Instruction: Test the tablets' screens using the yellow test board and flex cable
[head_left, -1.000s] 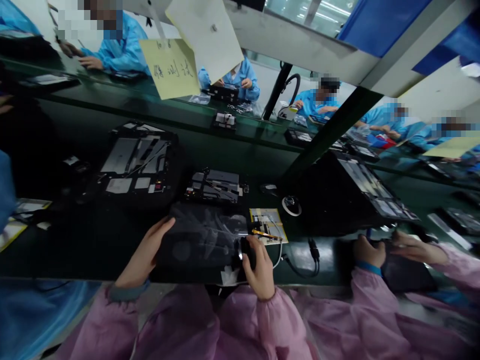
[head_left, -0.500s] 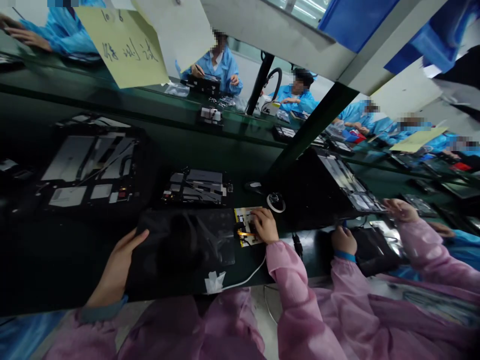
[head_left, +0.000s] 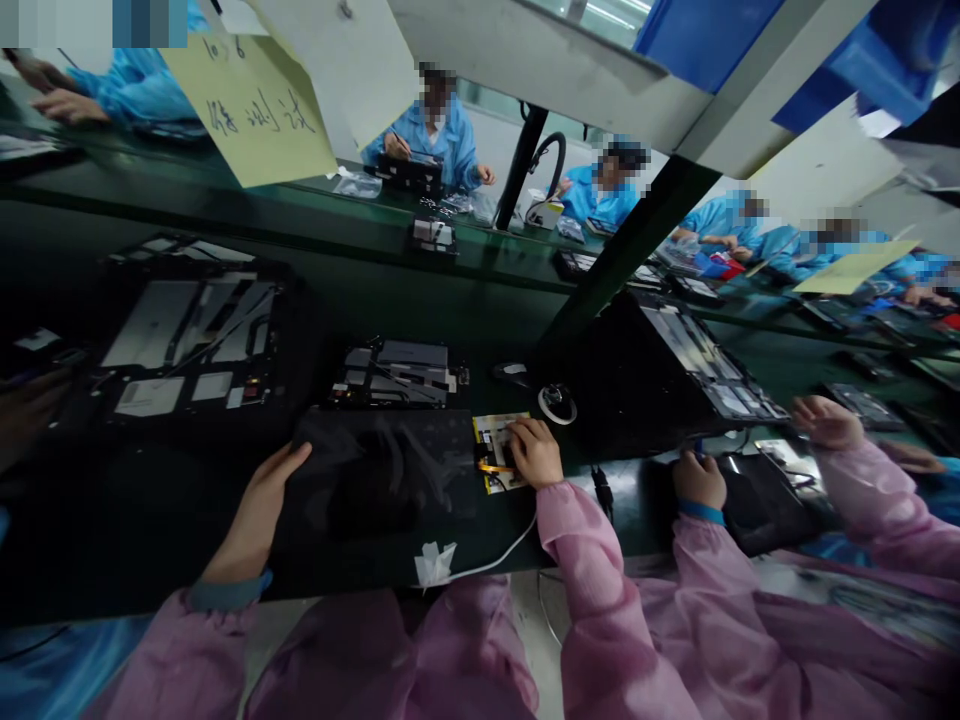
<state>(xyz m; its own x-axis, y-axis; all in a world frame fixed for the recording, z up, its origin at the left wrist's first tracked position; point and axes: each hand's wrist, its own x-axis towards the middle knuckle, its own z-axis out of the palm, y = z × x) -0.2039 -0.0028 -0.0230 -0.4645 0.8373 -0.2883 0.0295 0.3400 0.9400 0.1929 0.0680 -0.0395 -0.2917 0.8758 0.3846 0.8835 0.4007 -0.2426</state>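
Left grip (head_left: 261, 500) clasps dark panel (head_left: 386, 465) at edge, thumb on top. Right grip (head_left: 538, 455) over yellow-edged board (head_left: 491, 432); cannot tell whether closed.

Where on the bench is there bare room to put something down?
Maybe the shiny patch of bench between the black plug and the neighbour's hand. A littler one sits between the black panel, white tape and white cable. It's crowded around the right hand, with the yellow-edged part and white ring. The far left is too dark to judge.
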